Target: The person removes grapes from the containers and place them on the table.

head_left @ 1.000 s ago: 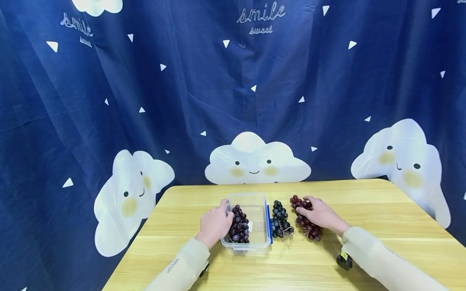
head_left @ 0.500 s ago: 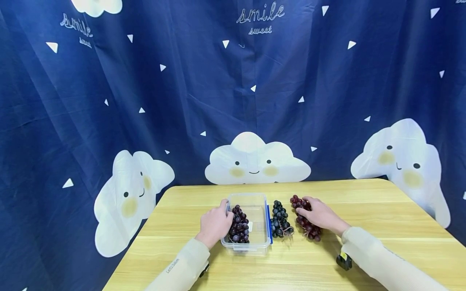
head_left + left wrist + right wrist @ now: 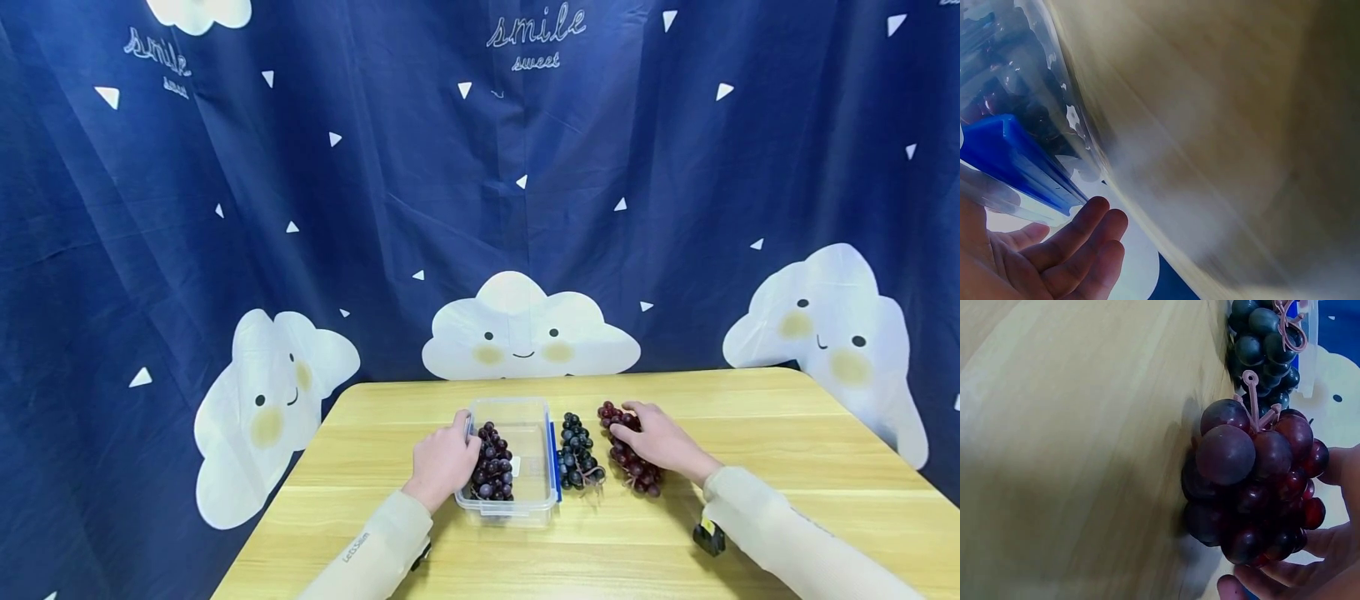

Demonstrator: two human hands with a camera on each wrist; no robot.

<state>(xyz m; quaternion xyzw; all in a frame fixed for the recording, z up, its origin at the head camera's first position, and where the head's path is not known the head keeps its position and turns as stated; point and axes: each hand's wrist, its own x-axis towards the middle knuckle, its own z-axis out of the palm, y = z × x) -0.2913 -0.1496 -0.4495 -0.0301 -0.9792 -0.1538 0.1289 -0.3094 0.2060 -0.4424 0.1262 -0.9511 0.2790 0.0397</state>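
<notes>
A clear plastic box (image 3: 529,457) with blue side clips stands on the table, a bunch of dark purple grapes (image 3: 492,467) lying inside along its left wall. My left hand (image 3: 444,458) grips the box's left rim. In the left wrist view the blue clip (image 3: 1019,165) shows just above the fingers. Right of the box lies a bunch of black grapes (image 3: 577,454) with a pinkish stem. Farther right, my right hand (image 3: 660,437) holds a bunch of red grapes (image 3: 1250,494), its thumb and fingers around the bunch from the side, close over the table.
The wooden table (image 3: 600,550) runs back to a dark blue curtain (image 3: 480,183) printed with white clouds and triangles. The black grapes stand between the box's right blue clip (image 3: 555,462) and the red bunch.
</notes>
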